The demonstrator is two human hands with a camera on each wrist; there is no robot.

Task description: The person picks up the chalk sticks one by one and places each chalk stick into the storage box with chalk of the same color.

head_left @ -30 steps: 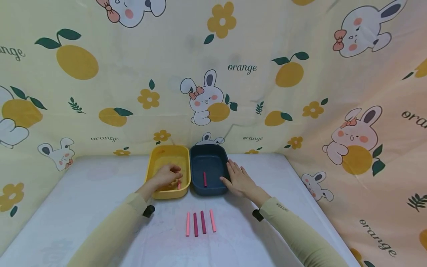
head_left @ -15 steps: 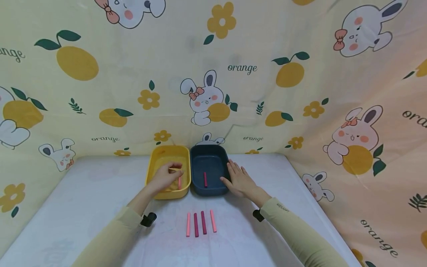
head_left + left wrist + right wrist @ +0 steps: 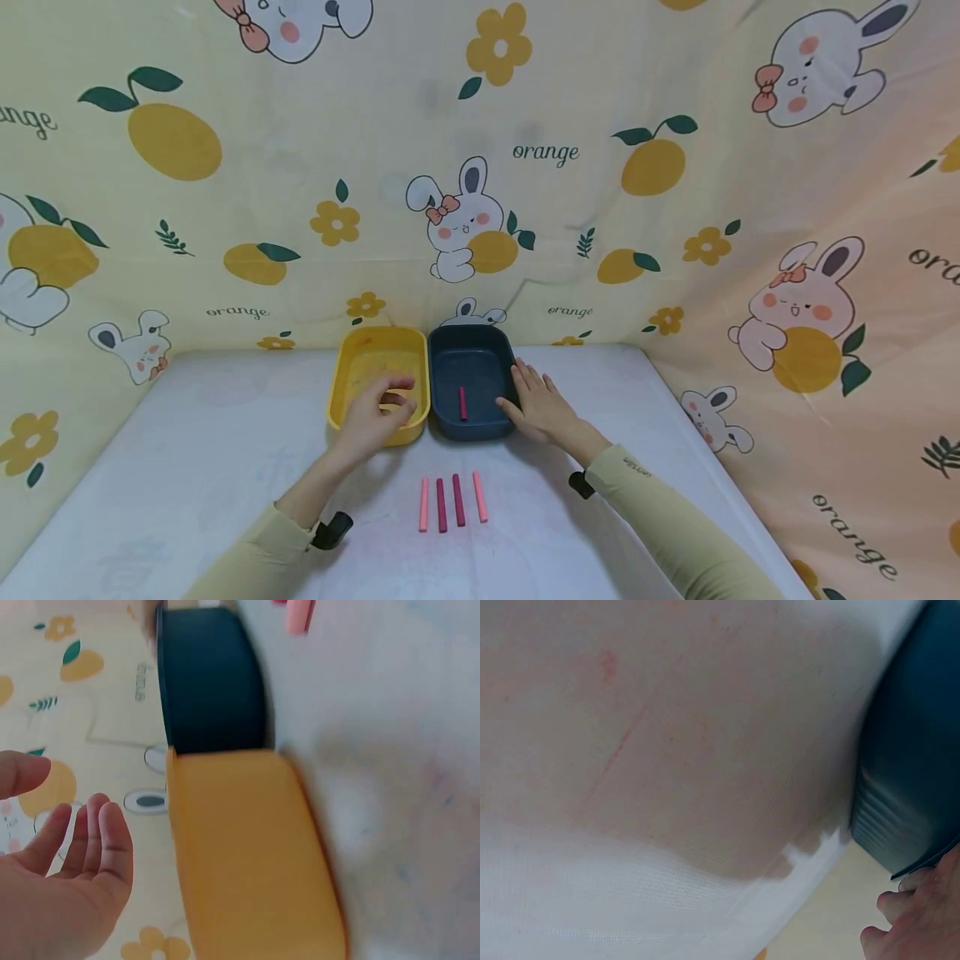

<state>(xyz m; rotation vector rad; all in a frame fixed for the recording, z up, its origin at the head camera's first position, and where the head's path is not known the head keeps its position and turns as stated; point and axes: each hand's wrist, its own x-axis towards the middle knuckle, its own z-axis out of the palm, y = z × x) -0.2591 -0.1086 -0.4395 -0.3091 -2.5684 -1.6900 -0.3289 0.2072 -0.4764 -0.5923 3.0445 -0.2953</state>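
Note:
My left hand (image 3: 375,414) hovers over the front of the yellow bin (image 3: 345,358), thumb and fingers spread apart with nothing between them. In the left wrist view, the loosely curled left hand (image 3: 71,877) appears beside the yellow bin's wall (image 3: 247,855). My right hand (image 3: 542,407) rests against the right rim of the navy bin (image 3: 468,354), fingers extended. Inside the navy bin lies a dark red chalk-like stick (image 3: 462,403). The left hand mostly hides the yellow bin's front inside.
In front of the bins, two light pink sticks, a left one (image 3: 423,504) and a right one (image 3: 480,497), flank two dark red sticks (image 3: 441,504) on the white-covered table (image 3: 247,467). The bins stand side by side near the printed backdrop (image 3: 465,208).
My left hand has drawn back toward the front of the yellow bin, and its fingers have spread. It now covers the pink stick seen there earlier. The right hand stays put.

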